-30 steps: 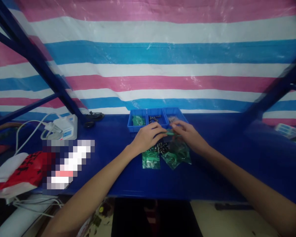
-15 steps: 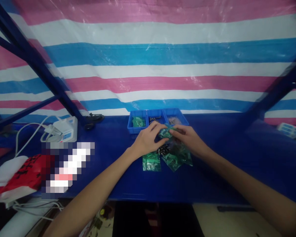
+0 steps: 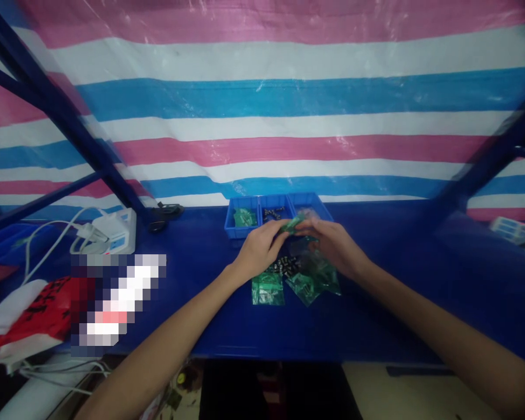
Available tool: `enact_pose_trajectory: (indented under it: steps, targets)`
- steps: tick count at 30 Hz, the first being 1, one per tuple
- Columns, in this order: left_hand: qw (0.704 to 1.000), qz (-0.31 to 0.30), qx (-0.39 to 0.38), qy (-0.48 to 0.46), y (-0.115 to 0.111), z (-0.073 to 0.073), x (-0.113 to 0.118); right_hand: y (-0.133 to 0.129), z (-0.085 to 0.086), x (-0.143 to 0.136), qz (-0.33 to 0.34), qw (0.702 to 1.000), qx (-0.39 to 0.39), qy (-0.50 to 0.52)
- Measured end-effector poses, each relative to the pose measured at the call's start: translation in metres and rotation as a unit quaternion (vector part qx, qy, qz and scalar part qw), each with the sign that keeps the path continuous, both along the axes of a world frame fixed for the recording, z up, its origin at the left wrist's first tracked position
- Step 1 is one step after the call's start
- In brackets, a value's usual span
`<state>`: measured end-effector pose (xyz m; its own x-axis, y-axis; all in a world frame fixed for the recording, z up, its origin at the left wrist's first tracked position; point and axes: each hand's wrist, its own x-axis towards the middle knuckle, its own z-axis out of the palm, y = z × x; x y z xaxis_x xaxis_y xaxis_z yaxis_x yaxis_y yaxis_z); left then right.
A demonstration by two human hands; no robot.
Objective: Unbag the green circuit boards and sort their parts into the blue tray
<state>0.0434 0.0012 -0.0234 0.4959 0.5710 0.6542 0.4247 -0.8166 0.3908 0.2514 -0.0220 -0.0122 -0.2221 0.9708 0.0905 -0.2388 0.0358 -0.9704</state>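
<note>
A small green plastic bag (image 3: 294,223) is pinched between my two hands, just in front of the blue bins. My left hand (image 3: 259,248) is closed on its left side, my right hand (image 3: 332,242) on its right. Under my hands lies a pile of small dark metallic pieces (image 3: 286,265), too small to name. A flat green bag (image 3: 268,290) lies below the pile, and more green bags (image 3: 312,283) lie to its right, partly covered by my right hand.
Behind my hands stand three joined blue bins: the left bin (image 3: 241,232) holds green bags, the middle bin (image 3: 275,201) small metallic pieces. A white power strip (image 3: 125,230) with cables and a red-and-white bag (image 3: 48,309) lie at the left of the blue table (image 3: 402,256).
Both hands have closed further on the green bag, and it is turned more edge-on. More of the metallic pieces shows below my left hand.
</note>
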Motion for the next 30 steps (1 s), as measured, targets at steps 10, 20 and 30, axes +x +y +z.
enact_pose_trajectory:
  steps: [10,20,30]
  targets:
    - [0.999,0.029,-0.028,0.005,-0.001,-0.002,0.002,0.002,-0.002,-0.001,-0.056,0.997,0.045,-0.035]
    - [0.998,0.044,-0.011,0.050,-0.003,-0.003,0.002,0.003,-0.005,-0.001,-0.041,0.989,0.102,-0.098]
    - [0.982,0.140,0.122,0.024,0.012,0.014,-0.018,-0.004,-0.005,-0.003,-0.028,0.957,0.201,-0.208]
